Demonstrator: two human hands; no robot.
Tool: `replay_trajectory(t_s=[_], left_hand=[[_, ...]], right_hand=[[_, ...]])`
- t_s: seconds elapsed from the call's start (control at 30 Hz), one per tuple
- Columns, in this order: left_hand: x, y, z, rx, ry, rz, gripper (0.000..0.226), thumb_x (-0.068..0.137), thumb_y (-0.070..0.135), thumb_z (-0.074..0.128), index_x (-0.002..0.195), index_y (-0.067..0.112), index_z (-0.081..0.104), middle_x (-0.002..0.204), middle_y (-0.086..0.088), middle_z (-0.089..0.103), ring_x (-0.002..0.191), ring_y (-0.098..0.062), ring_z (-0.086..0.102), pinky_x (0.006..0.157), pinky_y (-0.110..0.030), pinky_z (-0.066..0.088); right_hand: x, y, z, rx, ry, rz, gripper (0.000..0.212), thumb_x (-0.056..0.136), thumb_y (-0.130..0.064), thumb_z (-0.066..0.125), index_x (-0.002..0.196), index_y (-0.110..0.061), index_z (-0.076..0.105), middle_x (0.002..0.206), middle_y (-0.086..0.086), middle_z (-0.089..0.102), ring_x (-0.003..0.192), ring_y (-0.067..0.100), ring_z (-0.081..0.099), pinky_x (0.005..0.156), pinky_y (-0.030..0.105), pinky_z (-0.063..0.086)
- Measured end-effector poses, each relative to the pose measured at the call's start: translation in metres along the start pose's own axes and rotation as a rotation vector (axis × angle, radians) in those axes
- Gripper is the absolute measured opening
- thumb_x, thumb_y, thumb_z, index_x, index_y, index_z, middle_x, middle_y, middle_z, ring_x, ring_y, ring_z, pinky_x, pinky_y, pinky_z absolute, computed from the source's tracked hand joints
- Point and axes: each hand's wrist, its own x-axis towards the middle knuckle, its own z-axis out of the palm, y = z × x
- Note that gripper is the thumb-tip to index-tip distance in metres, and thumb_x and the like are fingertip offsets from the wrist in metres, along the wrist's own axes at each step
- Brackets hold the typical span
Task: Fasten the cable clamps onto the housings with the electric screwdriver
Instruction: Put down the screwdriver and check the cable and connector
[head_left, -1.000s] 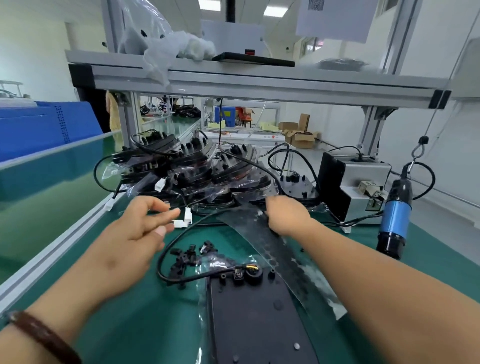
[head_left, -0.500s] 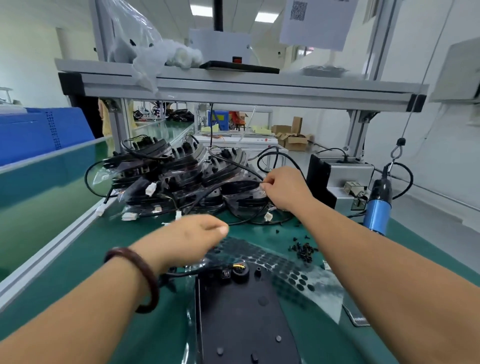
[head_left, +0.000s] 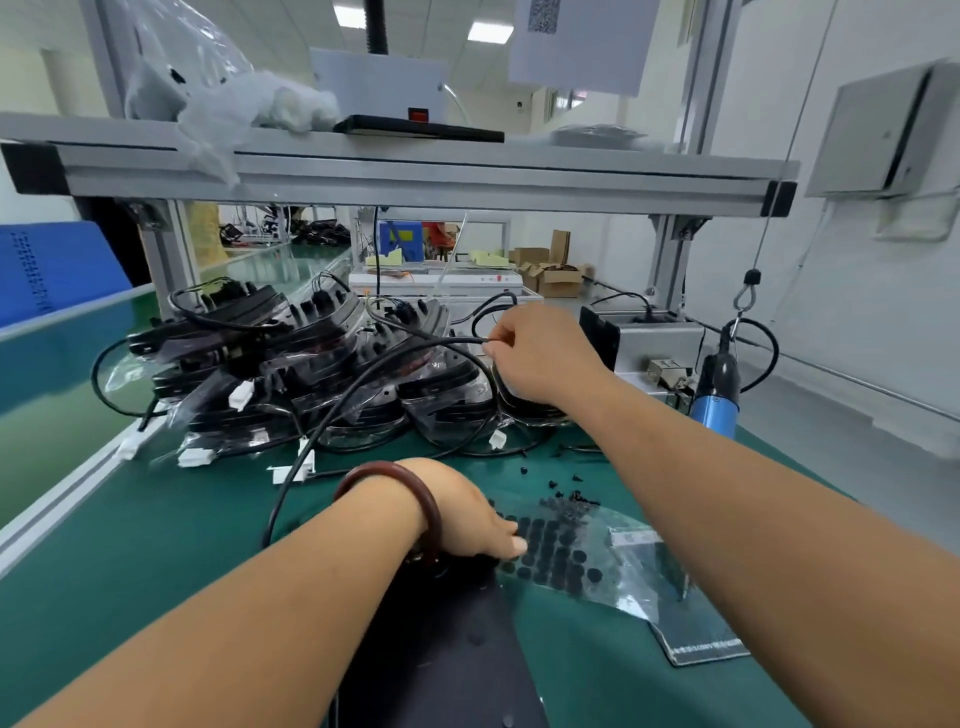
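The right hand (head_left: 540, 358) reaches out over the green desk (head_left: 156, 551) and pinches a black cable (head_left: 332, 410) between thumb and fingertips, beside the pile of black housings (head_left: 291, 364) stacked at the back of the desk. The cable curves from that pinch down and forward across the mat, toward the left forearm. Several housings in the pile sit in clear plastic wrap, with white connectors (head_left: 241, 395) hanging from their leads.

The left hand (head_left: 467, 514), with a dark red bracelet (head_left: 410, 514) on the wrist, rests palm down at the far end of a flat black housing (head_left: 447, 649) lying nearest the camera; its fingers are curled over the housing's end, and whether they hold anything I cannot tell. Just to its right lies a clear sheet of round black pads (head_left: 556, 556), and small black screws (head_left: 566, 499) are scattered just beyond it (loose on the mat).

The electric screwdriver (head_left: 719, 389), blue-bodied, hangs from a hook at the right, well apart from both hands, next to a grey metal box (head_left: 649, 343).
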Motion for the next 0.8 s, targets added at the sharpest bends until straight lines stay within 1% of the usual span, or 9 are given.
replay_trajectory(t_s=[0.1, 0.23, 0.37, 0.43, 0.5, 0.53, 0.63, 0.7, 0.8], left_hand=[[0.002, -0.001, -0.001, -0.024, 0.026, 0.017, 0.065, 0.093, 0.066, 0.019, 0.148, 0.033, 0.026, 0.158, 0.006, 0.016, 0.145, -0.017, 0.019, 0.117, -0.039, 0.014], [-0.001, 0.0, 0.001, -0.124, 0.08, 0.129, 0.055, 0.093, 0.06, 0.036, 0.145, 0.047, 0.023, 0.156, 0.014, 0.022, 0.142, -0.013, 0.023, 0.113, -0.034, 0.016], [0.0, 0.023, 0.0, 0.108, 0.015, 0.119, 0.057, 0.095, 0.061, 0.019, 0.149, 0.044, 0.008, 0.16, 0.005, 0.003, 0.147, -0.02, 0.006, 0.117, -0.045, 0.009], [-0.003, 0.028, -0.004, 0.094, 0.028, 0.168, 0.055, 0.099, 0.054, 0.014, 0.15, 0.036, 0.014, 0.16, 0.003, 0.008, 0.147, -0.019, 0.007, 0.118, -0.046, 0.008], [-0.017, 0.012, -0.015, -0.22, 0.205, 0.139, 0.054, 0.095, 0.061, 0.026, 0.142, 0.037, 0.038, 0.15, 0.007, 0.037, 0.133, -0.016, 0.04, 0.11, -0.038, 0.03], [-0.026, -0.002, -0.021, -0.423, 0.346, 0.143, 0.044, 0.094, 0.057, 0.038, 0.13, 0.037, 0.054, 0.134, 0.01, 0.055, 0.113, -0.01, 0.055, 0.095, -0.03, 0.042], [-0.065, -0.062, -0.036, -0.89, 0.905, 0.093, 0.012, 0.089, 0.032, 0.058, 0.085, 0.029, 0.069, 0.083, 0.01, 0.071, 0.081, -0.011, 0.065, 0.064, -0.023, 0.049], [-0.081, -0.1, -0.037, -0.902, 1.169, 0.015, 0.009, 0.089, 0.038, 0.058, 0.091, 0.031, 0.064, 0.09, 0.008, 0.066, 0.088, -0.014, 0.061, 0.073, -0.028, 0.048], [-0.089, -0.124, -0.029, -0.937, 1.118, 0.019, 0.033, 0.096, 0.048, 0.043, 0.12, 0.03, 0.056, 0.119, 0.006, 0.058, 0.113, -0.017, 0.052, 0.093, -0.034, 0.041]], right_hand=[[0.004, -0.001, -0.003, -0.013, 0.001, -0.014, 0.026, 0.094, -0.025, 0.055, 0.088, -0.004, 0.07, 0.089, 0.011, 0.069, 0.086, 0.027, 0.061, 0.078, 0.039, 0.052], [0.006, -0.002, -0.003, -0.025, -0.004, -0.027, 0.023, 0.095, -0.026, 0.055, 0.086, -0.011, 0.069, 0.089, 0.003, 0.068, 0.086, 0.02, 0.059, 0.081, 0.035, 0.05], [0.008, -0.003, 0.002, -0.046, -0.017, -0.025, 0.028, 0.095, -0.027, 0.055, 0.068, -0.02, 0.058, 0.077, 0.0, 0.063, 0.081, 0.021, 0.057, 0.076, 0.032, 0.048], [0.006, -0.005, 0.003, -0.045, -0.023, -0.017, 0.036, 0.094, -0.027, 0.056, 0.059, -0.024, 0.047, 0.067, -0.004, 0.054, 0.075, 0.021, 0.054, 0.07, 0.029, 0.042], [0.002, -0.005, 0.003, -0.021, -0.022, -0.024, 0.028, 0.095, -0.027, 0.056, 0.067, -0.02, 0.055, 0.074, -0.002, 0.06, 0.079, 0.022, 0.056, 0.071, 0.029, 0.041], [-0.001, -0.005, 0.002, -0.01, -0.006, -0.034, 0.022, 0.095, -0.027, 0.056, 0.076, -0.017, 0.061, 0.082, 0.001, 0.065, 0.084, 0.022, 0.058, 0.073, 0.029, 0.044], [-0.015, -0.004, -0.001, 0.115, 0.069, -0.058, 0.021, 0.094, -0.032, 0.058, 0.095, -0.018, 0.074, 0.095, -0.007, 0.072, 0.087, 0.011, 0.061, 0.079, 0.027, 0.046], [-0.025, -0.004, -0.003, 0.291, 0.096, -0.033, 0.026, 0.092, -0.04, 0.061, 0.074, -0.027, 0.073, 0.065, -0.02, 0.063, 0.063, -0.002, 0.054, 0.067, 0.025, 0.044], [-0.039, -0.008, -0.006, 0.71, 0.138, 0.073, 0.052, 0.09, -0.043, 0.063, 0.045, -0.022, 0.044, 0.042, -0.014, 0.037, 0.043, 0.002, 0.036, 0.062, 0.026, 0.037]])
